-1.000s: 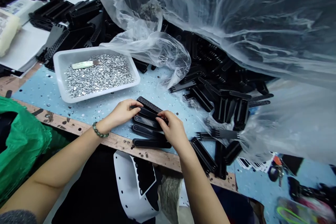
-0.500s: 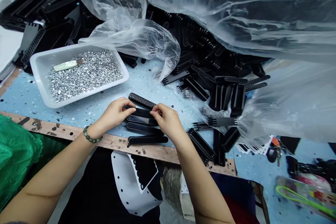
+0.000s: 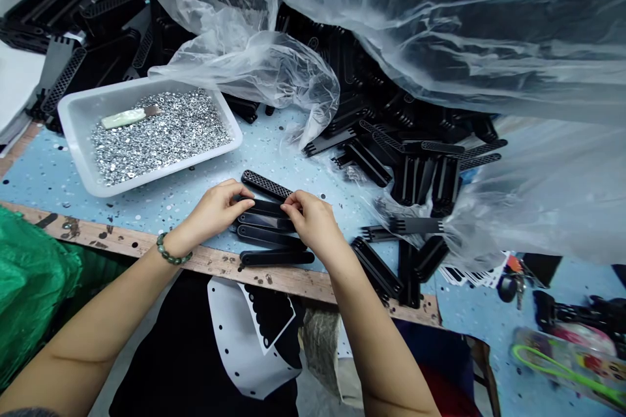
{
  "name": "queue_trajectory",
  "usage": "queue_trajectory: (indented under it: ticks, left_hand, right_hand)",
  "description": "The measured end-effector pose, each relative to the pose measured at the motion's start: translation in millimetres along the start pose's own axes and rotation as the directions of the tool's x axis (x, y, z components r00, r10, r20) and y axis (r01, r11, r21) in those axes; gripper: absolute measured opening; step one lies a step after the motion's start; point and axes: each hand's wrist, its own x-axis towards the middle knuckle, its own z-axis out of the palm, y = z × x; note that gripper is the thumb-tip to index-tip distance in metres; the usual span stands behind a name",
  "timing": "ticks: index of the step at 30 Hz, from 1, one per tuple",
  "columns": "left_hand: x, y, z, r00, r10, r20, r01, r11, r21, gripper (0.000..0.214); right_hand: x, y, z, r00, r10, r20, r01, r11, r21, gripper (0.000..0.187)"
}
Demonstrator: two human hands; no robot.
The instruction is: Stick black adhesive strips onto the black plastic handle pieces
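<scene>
Left hand (image 3: pixel 212 212) and right hand (image 3: pixel 313 221) poised low over a row of flat black perforated plastic strips (image 3: pixel 268 238) on the pale blue speckled worktop (image 3: pixel 122 208), fingers (image 3: pixel 239 194) curved down onto the upper strips, touching them, whether clamped or only resting impossible to tell. Just beyond, a white plastic tray (image 3: pixel 166 166) heaped with small silver washers (image 3: pixel 161 137), liable to spill if knocked by a wrist. Strips also at risk of sliding over the worktop's worn wooden front edge (image 3: pixel 210 262) if pushed carelessly.

Bare left hand (image 3: pixel 212 212) and right hand (image 3: pixel 313 221), slim bare forearms, no gloves, a beaded dark green bracelet (image 3: pixel 171 251) on the left wrist, a grey sleeve (image 3: pixel 24 413) high on the left arm
</scene>
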Motion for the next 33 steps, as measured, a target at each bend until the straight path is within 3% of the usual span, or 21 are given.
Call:
queue_trajectory:
  ticks: [5,7,8,10,12,13,15,17,19,20,22,23,24,25,27,30,31,33]
  left_hand:
    - [2.3,-0.7,-0.2,1.000,0.012,0.000,-0.012,1.000,0.025,0.026]
    - [4.1,-1.3,0.1,1.000,0.008,-0.005,-0.008,0.999,0.043,0.026]
    - [4.9,-1.6,0.3,1.000,0.004,-0.005,-0.003,0.999,0.050,0.026]
    - [6.0,-2.3,0.8,1.000,0.000,0.001,0.000,0.999,0.053,0.025]
    - [6.0,-2.6,1.0,1.000,-0.001,0.002,0.001,0.999,0.054,0.025]
    - [5.7,-2.6,1.0,1.000,0.000,-0.002,0.001,0.998,0.058,0.025]
    - [4.7,-2.0,0.6,1.000,0.002,-0.011,-0.002,0.997,0.077,0.025]
    - [3.9,-1.1,-0.1,1.000,0.000,-0.009,0.000,0.996,0.093,0.025]
    - [4.2,-0.8,-0.6,1.000,-0.009,-0.001,0.009,0.996,0.094,0.025]
    - [5.0,-1.2,-0.8,1.000,-0.012,0.002,0.011,0.996,0.091,0.025]
    - [7.5,-3.1,-1.4,1.000,-0.008,0.000,0.008,0.996,0.087,0.026]
    - [8.7,-4.1,-1.8,1.000,0.003,0.002,-0.003,0.996,0.089,0.026]
    - [9.2,-4.7,-2.5,1.000,0.014,0.005,-0.015,0.995,0.098,0.025]
    - [8.5,-4.3,-3.4,1.000,0.024,0.001,-0.024,0.993,0.113,0.026]
    - [1.1,1.3,-5.5,0.996,0.061,-0.062,-0.050,0.986,0.158,0.032]
    - [-26.6,23.0,-6.2,0.945,0.278,-0.173,-0.244,0.950,0.195,0.049]
    - [-38.7,32.1,-5.0,0.918,0.380,-0.116,-0.360,0.919,0.163,0.053]
    - [-62.6,48.8,0.5,0.854,0.486,0.187,-0.499,0.866,0.025,0.058]
  right_hand:
    - [-1.6,-0.8,-4.3,0.990,0.138,-0.021,-0.139,0.977,-0.159,0.018]
    - [-6.9,0.3,-6.7,0.982,0.151,-0.117,-0.180,0.937,-0.298,0.029]
    - [-10.8,0.8,-6.3,0.979,0.097,-0.177,-0.156,0.921,-0.357,0.034]
    - [-20.4,2.2,-1.0,0.970,-0.121,-0.209,0.021,0.903,-0.428,0.041]
    - [-29.9,4.7,8.5,0.936,-0.326,-0.134,0.238,0.864,-0.444,0.044]
    - [-34.3,6.7,12.9,0.925,-0.366,-0.100,0.289,0.850,-0.440,0.044]
    - [-44.2,11.8,16.4,0.938,-0.322,-0.129,0.238,0.867,-0.437,0.040]
    - [-59.9,16.3,9.8,0.933,-0.233,-0.274,0.109,0.909,-0.403,0.034]
    - [-85.7,17.8,-3.0,0.919,-0.181,-0.349,0.090,0.961,-0.263,0.029]
    - [-102.3,17.5,-8.3,0.938,-0.177,-0.297,0.135,0.979,-0.156,0.027]
    - [-138.5,16.6,-9.6,0.968,-0.248,0.022,0.246,0.966,0.077,0.032]
    - [-155.9,16.9,-3.9,0.935,-0.283,0.214,0.265,0.958,0.111,0.045]
    - [-171.1,18.3,5.6,0.908,-0.282,0.311,0.271,0.959,0.078,0.057]
    - [-183.5,20.5,17.7,0.909,-0.265,0.321,0.278,0.961,0.006,0.060]
    - [-197.9,26.3,41.6,0.937,-0.270,0.222,0.298,0.949,-0.104,0.047]
    - [-196.5,28.9,49.6,0.941,-0.331,0.073,0.328,0.943,0.054,0.027]
    - [-192.0,27.1,42.3,0.944,-0.329,0.022,0.323,0.936,0.136,0.022]
    - [-180.6,21.3,19.0,0.956,-0.272,-0.114,0.292,0.929,0.229,0.016]
